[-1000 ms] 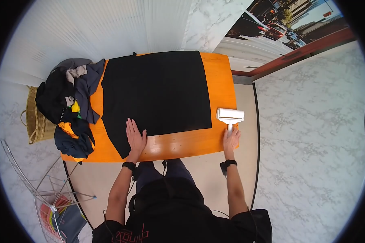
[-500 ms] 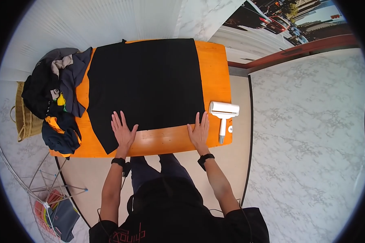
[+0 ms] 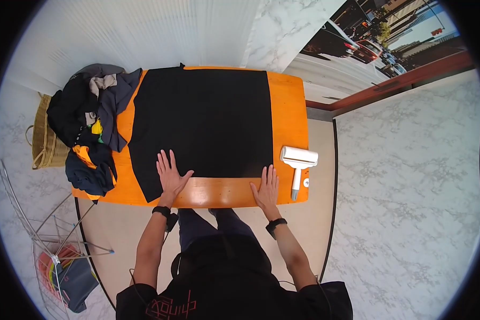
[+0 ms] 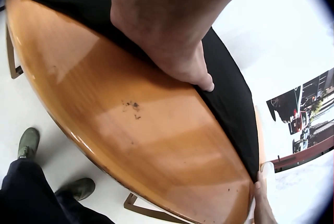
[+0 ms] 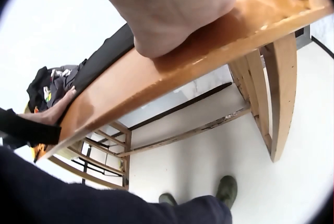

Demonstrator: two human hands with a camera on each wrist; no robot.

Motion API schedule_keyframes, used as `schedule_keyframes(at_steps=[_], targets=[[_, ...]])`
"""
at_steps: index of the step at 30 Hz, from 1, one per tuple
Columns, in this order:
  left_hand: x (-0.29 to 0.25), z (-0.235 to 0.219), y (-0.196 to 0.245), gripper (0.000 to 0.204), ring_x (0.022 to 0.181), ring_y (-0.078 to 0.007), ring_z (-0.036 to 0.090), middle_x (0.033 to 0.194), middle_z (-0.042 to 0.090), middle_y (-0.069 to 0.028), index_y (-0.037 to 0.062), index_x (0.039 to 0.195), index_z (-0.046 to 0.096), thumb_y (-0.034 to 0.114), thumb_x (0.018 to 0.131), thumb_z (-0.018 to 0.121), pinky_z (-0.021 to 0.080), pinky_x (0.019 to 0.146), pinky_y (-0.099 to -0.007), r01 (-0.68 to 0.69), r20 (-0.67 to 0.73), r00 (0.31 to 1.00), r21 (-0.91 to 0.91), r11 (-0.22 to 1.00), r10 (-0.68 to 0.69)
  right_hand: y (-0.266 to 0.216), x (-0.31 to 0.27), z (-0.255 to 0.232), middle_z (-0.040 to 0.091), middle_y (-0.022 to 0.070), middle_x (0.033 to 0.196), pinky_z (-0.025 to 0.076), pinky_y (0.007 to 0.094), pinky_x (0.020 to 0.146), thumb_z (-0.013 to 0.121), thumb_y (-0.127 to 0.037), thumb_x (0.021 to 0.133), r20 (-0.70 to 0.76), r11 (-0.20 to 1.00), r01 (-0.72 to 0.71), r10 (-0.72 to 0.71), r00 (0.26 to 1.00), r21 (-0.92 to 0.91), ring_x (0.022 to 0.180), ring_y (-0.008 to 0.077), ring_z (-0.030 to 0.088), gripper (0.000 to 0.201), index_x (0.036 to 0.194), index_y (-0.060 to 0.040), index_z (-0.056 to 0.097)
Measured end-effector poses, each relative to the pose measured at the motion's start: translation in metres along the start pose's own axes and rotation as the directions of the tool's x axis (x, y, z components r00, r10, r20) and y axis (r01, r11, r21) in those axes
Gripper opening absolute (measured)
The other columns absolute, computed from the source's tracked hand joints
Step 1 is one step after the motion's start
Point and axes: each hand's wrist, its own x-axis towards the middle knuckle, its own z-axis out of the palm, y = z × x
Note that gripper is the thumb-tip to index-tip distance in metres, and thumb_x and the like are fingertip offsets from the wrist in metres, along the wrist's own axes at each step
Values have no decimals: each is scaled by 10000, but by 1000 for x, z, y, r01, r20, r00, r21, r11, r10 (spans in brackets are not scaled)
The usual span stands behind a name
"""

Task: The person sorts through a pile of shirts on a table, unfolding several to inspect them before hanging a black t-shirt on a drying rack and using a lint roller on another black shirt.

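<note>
A black piece of clothing (image 3: 202,122) lies spread flat over most of the orange wooden table. My left hand (image 3: 172,177) rests palm down on its near edge, fingers straight and spread, thumb out to the right. My right hand (image 3: 266,192) lies flat at the near right corner, fingertips on the cloth and palm over bare wood. To the right of that hand a white lint roller (image 3: 299,157) lies on the table, its grey handle end towards me. In the left wrist view the left thumb (image 4: 206,84) touches the black cloth by its edge.
Crumpled dark clothes (image 3: 90,117) are heaped on the table's left end, beside a wicker basket (image 3: 48,138). A metal drying rack (image 3: 55,259) stands on the floor at lower left. A small white round thing (image 3: 306,183) sits by the roller handle. Walls border the table's far side.
My right hand has let go of the lint roller's handle and moved left onto the cloth's near right corner. The left hand has stayed on the near edge.
</note>
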Motion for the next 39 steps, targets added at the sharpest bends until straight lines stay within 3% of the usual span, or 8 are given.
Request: schedule_keyframes(at_steps=[10, 17, 19, 25, 27, 31, 34, 39], targets=[[-7, -4, -1, 1126, 1480, -400, 41, 1589, 37, -263, 74, 1549, 107, 612, 746, 685, 69, 1189, -507, -22, 0, 1000, -27, 999, 22, 12, -8, -15, 232, 242, 1556, 183, 513, 1167, 580, -445, 915, -47, 998, 40, -37, 998, 58, 1443, 405, 212, 782, 1482, 8, 288], [-29, -10, 1, 1130, 1482, -377, 69, 1583, 76, -268, 53, 1543, 108, 586, 740, 698, 92, 1192, -485, -8, 9, 1000, -80, 997, 9, 82, -10, -34, 425, 246, 1407, 332, 491, 1091, 686, -345, 851, -463, 955, -268, 295, 835, 125, 1305, 420, 397, 719, 1394, 21, 392], [-35, -7, 0, 1022, 1479, -379, 86, 1582, 98, -262, 65, 1540, 148, 548, 794, 654, 101, 1192, -485, -20, -3, 1000, -96, 995, 20, 96, -4, -35, 528, 224, 1214, 420, 493, 978, 682, -361, 853, -137, 828, -544, 559, 818, 134, 1170, 406, 479, 595, 1270, 10, 477], [-64, -11, 4, 777, 1466, -369, 154, 1576, 185, -222, 95, 1512, 283, 487, 892, 538, 126, 1190, -481, -285, 105, 953, -13, 958, 285, 127, 8, -7, 612, 241, 962, 501, 526, 720, 635, -331, 895, -173, 881, -464, 472, 864, 91, 880, 445, 620, 412, 1082, 20, 527], [-74, -7, 4, 740, 1459, -362, 176, 1569, 213, -212, 92, 1504, 302, 478, 910, 516, 133, 1189, -483, -278, 130, 952, -9, 960, 277, 130, 13, -5, 641, 266, 883, 498, 533, 699, 594, -350, 928, -164, 812, -502, 561, 811, 297, 810, 448, 640, 411, 1054, 36, 535], [-80, -7, 6, 736, 1457, -361, 187, 1569, 219, -210, 92, 1505, 301, 482, 915, 507, 140, 1187, -484, -267, 144, 954, 12, 964, 262, 62, 3, -44, 646, 256, 776, 484, 517, 625, 549, -384, 957, -137, 769, -430, 547, 826, 474, 731, 447, 642, 417, 977, 32, 570], [-80, -8, 8, 737, 1458, -373, 179, 1569, 213, -220, 107, 1509, 299, 486, 912, 507, 135, 1185, -494, -258, 140, 957, -1, 966, 256, -15, -4, -52, 643, 258, 755, 482, 524, 612, 566, -352, 953, -15, 863, -272, 307, 951, 426, 721, 446, 641, 360, 975, 6, 564], [-78, -2, 5, 739, 1460, -392, 164, 1567, 176, -261, 176, 1517, 300, 508, 894, 520, 127, 1178, -514, -256, 174, 954, 47, 966, 244, -115, 2, -35, 639, 261, 775, 496, 537, 659, 539, -347, 955, 89, 887, -37, -5, 996, 461, 755, 457, 635, 358, 932, 10, 542]])
